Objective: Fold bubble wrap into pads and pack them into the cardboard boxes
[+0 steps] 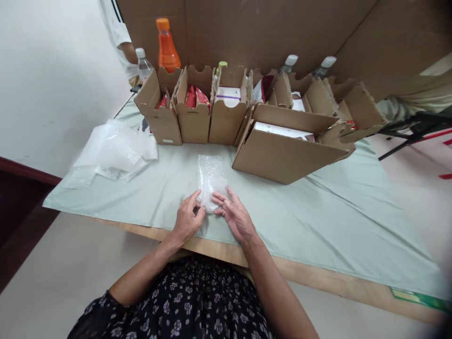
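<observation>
A bubble wrap bag (211, 172) lies on the green tablecloth in front of me, its near end between my two hands. My left hand (189, 215) is at the bag's left edge, thumb and index finger touching its near corner with a gap between them. My right hand (236, 214) rests on the bag's right side, palm partly turned up and fingers spread. Whether anything lies inside the bag I cannot make out.
Cardboard magazine-style boxes (193, 125) with red packets and white boxes stand in a row at the back. A larger cardboard box (282, 157) stands to the right. More bubble wrap bags (116, 146) are piled left. Behind are an orange bottle (167, 52) and clear bottles. A person's arm (129, 52) shows at upper left.
</observation>
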Demonstrator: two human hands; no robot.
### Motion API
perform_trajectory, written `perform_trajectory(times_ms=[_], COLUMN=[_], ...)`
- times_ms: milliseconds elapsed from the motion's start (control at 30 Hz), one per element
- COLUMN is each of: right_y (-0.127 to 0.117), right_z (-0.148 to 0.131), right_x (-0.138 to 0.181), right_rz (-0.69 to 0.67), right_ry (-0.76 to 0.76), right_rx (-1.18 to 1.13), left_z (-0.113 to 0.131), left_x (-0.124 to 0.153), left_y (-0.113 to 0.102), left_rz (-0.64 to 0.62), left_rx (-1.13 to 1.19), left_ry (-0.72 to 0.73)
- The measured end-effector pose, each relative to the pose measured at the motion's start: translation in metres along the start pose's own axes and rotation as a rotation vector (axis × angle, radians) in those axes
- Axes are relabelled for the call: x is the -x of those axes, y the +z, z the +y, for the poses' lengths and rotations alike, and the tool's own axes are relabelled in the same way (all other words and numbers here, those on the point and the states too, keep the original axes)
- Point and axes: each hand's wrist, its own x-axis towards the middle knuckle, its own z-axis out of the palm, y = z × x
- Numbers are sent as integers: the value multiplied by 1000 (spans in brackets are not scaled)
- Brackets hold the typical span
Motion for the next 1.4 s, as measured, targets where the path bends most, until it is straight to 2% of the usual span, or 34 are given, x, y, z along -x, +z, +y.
perform_trajectory(times_ms=[100,267,367,433,567,667,767,933,1133,1400], right_y=[2,6,2,-4,-16,-19,-17,-17,-15,-10], right_z=[-1,-3,-6,-9,-9,-2,2,2,-2,-19], right_x=[2,1,6,13,22,19,12,4,5,13], right_rz=[10,16,-33,-86,-171,-202,-191,-177,-194,-230], right_ry=[5,0,-33,-144,-488,-587,-649,-715,-694,-465], right_rx=[3,52,182,415,1083,1444,1620,1666,1644,1398], left_z=[1,3,5,7,7,5,3,3,4,5], left_x=[4,9,10,10,8,8,10,18,17,9], left_y=[0,-2,-3,-4,-4,-4,-6,-14,-14,-20], left_rz=[40,30,19,7,12,39,50,-2,-58,-103], left_rx=[-147,-391,-444,-447,-423,-407,-385,-351,-365,-153], left_ry=[83,142,170,169,161,160,164,261,368,246])
